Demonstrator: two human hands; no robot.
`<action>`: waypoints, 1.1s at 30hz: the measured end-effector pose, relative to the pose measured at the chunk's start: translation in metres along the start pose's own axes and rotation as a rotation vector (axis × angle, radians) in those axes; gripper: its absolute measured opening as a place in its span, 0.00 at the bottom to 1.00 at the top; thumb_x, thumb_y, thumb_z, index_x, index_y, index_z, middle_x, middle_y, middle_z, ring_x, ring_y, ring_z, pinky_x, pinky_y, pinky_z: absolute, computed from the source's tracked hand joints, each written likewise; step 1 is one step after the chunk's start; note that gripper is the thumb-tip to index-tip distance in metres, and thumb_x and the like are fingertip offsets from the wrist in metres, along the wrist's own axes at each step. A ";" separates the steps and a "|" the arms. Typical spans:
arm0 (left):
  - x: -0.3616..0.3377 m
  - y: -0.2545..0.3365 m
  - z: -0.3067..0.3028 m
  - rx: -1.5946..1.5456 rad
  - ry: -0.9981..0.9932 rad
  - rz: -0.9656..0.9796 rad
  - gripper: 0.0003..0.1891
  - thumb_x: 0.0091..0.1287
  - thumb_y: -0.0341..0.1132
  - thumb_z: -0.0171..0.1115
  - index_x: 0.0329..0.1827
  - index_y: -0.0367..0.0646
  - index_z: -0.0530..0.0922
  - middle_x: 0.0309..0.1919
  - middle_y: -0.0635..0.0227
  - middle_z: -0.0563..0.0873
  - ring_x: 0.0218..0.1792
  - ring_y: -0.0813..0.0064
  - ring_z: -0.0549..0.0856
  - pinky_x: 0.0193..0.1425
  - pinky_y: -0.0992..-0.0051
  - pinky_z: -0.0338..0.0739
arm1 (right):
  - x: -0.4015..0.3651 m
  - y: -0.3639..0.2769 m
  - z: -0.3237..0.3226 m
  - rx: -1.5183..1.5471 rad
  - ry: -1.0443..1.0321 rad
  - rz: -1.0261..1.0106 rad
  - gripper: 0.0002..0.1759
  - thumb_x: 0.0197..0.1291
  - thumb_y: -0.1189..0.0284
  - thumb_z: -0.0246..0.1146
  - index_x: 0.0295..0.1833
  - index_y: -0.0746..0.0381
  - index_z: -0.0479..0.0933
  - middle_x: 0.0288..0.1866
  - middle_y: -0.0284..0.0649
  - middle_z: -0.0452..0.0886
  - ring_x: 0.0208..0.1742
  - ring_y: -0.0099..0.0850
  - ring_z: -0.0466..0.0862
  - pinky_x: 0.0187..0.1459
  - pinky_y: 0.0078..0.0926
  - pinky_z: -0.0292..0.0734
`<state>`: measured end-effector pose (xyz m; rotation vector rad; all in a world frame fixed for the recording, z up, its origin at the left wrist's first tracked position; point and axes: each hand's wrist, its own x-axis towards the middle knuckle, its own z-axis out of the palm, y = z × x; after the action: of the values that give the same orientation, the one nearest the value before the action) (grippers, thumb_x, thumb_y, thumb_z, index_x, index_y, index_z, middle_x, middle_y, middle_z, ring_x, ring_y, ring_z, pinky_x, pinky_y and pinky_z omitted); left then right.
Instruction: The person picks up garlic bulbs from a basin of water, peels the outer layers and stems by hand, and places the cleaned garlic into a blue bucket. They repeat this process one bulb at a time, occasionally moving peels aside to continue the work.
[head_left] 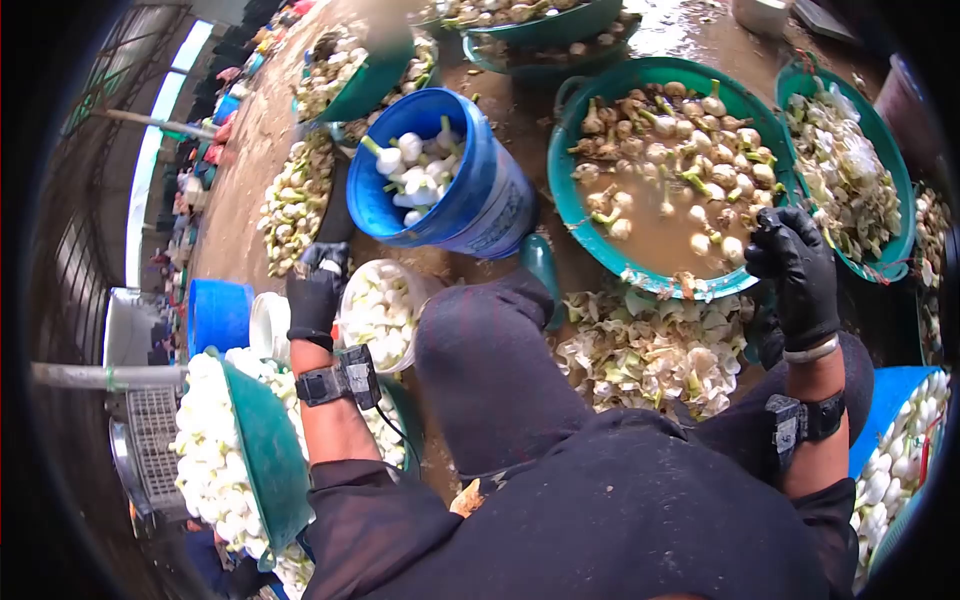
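My left hand [318, 285], in a black glove, is closed around a white bulb [330, 267] beside a white bucket of peeled bulbs [378, 305]. At the right, my right hand [795, 262], also black-gloved, has its fingers curled together near the rim of a green basin [562, 190]; whatever it may hold is too small to make out. Unpeeled bulbs [715, 150] float in the basin's brown water. A tilted blue bucket [490, 200] holds white bulbs with short stems.
Peelings [655, 350] are heaped on the ground before me. Another green basin [900, 190] holds peelings at the right. Heaped white bulbs [215, 450] fill the lower left, near a metal pole [110, 376]. More basins of bulbs stand at the top.
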<state>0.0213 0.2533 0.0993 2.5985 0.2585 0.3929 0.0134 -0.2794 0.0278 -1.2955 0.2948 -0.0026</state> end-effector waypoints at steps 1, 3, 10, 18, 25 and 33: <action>0.010 0.035 0.008 -0.294 -0.128 -0.100 0.07 0.61 0.34 0.61 0.32 0.40 0.81 0.21 0.68 0.81 0.24 0.80 0.78 0.31 0.78 0.71 | 0.004 0.000 -0.002 0.047 -0.026 0.027 0.08 0.61 0.70 0.56 0.43 0.61 0.74 0.31 0.32 0.77 0.28 0.21 0.79 0.31 0.19 0.76; 0.022 0.113 0.043 -0.353 -0.234 -0.047 0.06 0.62 0.32 0.59 0.33 0.39 0.81 0.24 0.70 0.81 0.27 0.81 0.78 0.32 0.78 0.70 | 0.001 -0.010 0.005 0.023 0.022 0.010 0.08 0.61 0.70 0.56 0.43 0.61 0.74 0.31 0.33 0.77 0.29 0.22 0.79 0.31 0.20 0.77; 0.022 0.204 0.279 -0.135 -0.877 0.396 0.13 0.60 0.32 0.61 0.47 0.39 0.79 0.39 0.60 0.85 0.42 0.71 0.83 0.49 0.74 0.75 | 0.002 -0.017 -0.005 0.029 0.186 0.055 0.06 0.59 0.73 0.58 0.38 0.64 0.76 0.29 0.34 0.78 0.28 0.21 0.79 0.30 0.20 0.77; -0.080 0.211 0.507 -0.246 -0.939 0.070 0.39 0.51 0.43 0.69 0.65 0.36 0.64 0.55 0.49 0.76 0.54 0.57 0.78 0.59 0.70 0.70 | 0.007 -0.015 -0.025 0.168 0.338 0.061 0.09 0.61 0.73 0.57 0.46 0.63 0.72 0.35 0.35 0.79 0.32 0.22 0.80 0.35 0.21 0.76; -0.113 0.176 0.539 -1.117 -1.356 -0.208 0.21 0.54 0.33 0.64 0.52 0.42 0.73 0.42 0.61 0.81 0.44 0.65 0.80 0.48 0.69 0.76 | 0.006 -0.023 -0.030 0.178 0.342 0.130 0.08 0.61 0.77 0.56 0.45 0.65 0.73 0.36 0.35 0.77 0.34 0.21 0.78 0.38 0.19 0.76; -0.104 0.263 0.340 -1.267 -0.805 0.353 0.15 0.64 0.26 0.52 0.55 0.39 0.72 0.51 0.63 0.77 0.54 0.71 0.75 0.60 0.71 0.68 | -0.002 0.015 0.000 -0.039 0.019 0.121 0.31 0.56 0.78 0.56 0.67 0.62 0.59 0.57 0.41 0.70 0.53 0.28 0.74 0.51 0.21 0.71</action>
<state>0.0616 -0.1505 -0.0770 1.3390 -0.5647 -0.3287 0.0088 -0.2750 0.0146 -1.3150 0.3909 0.0937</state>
